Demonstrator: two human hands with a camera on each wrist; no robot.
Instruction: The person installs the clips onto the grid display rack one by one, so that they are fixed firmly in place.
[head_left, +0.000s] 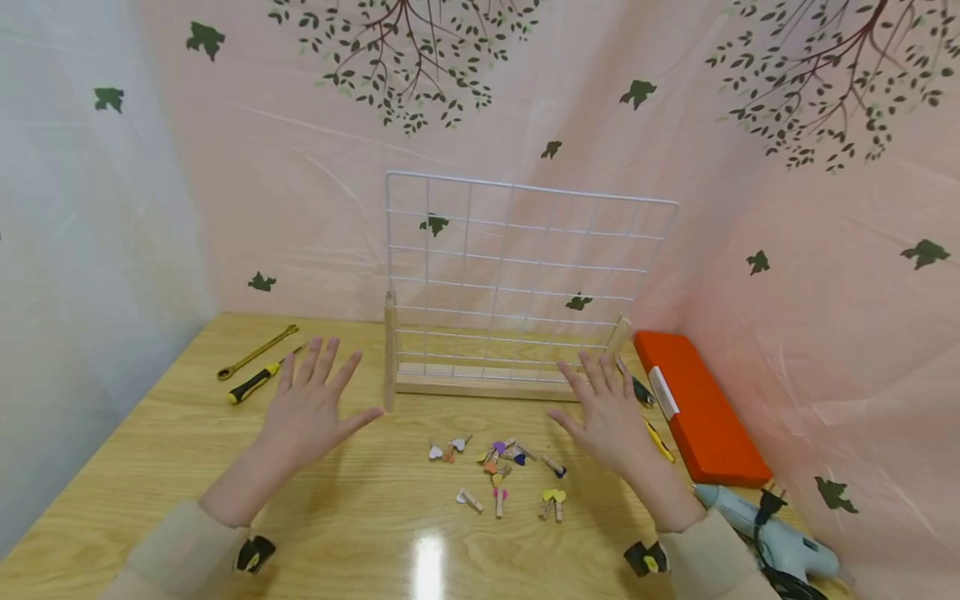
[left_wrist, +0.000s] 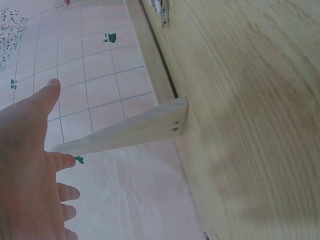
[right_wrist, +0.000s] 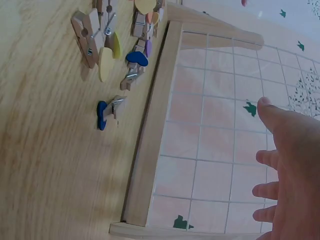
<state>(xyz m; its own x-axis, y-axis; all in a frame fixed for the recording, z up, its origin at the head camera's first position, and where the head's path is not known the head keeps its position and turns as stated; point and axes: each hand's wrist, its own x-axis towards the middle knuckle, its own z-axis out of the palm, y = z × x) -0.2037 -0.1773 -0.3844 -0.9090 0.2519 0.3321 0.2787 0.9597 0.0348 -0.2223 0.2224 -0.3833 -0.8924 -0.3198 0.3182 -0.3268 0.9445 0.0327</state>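
Observation:
My left hand (head_left: pixel 306 415) hovers over the table with its fingers spread, holding nothing, in front of the left end of a white wire grid (head_left: pixel 510 267) on a wooden stand (head_left: pixel 487 385). My right hand (head_left: pixel 606 417) is likewise spread and holds nothing, near the stand's right end. Between the hands lie several small wooden clothespins (head_left: pixel 499 505) with coloured hearts. Among them, a pair with yellow hearts (head_left: pixel 553 497) lies nearest the front right. In the right wrist view, a clothespin with a blue heart (right_wrist: pixel 102 116) lies apart from the cluster.
At the left lie a golden wrench (head_left: pixel 258 353) and a black-and-yellow screwdriver (head_left: pixel 253 385). An orange-red box (head_left: pixel 708 408) stands at the right, with a light blue glue gun (head_left: pixel 780 533) and its black cord in front. A yellow-handled tool (head_left: pixel 660 440) lies partly behind the right hand.

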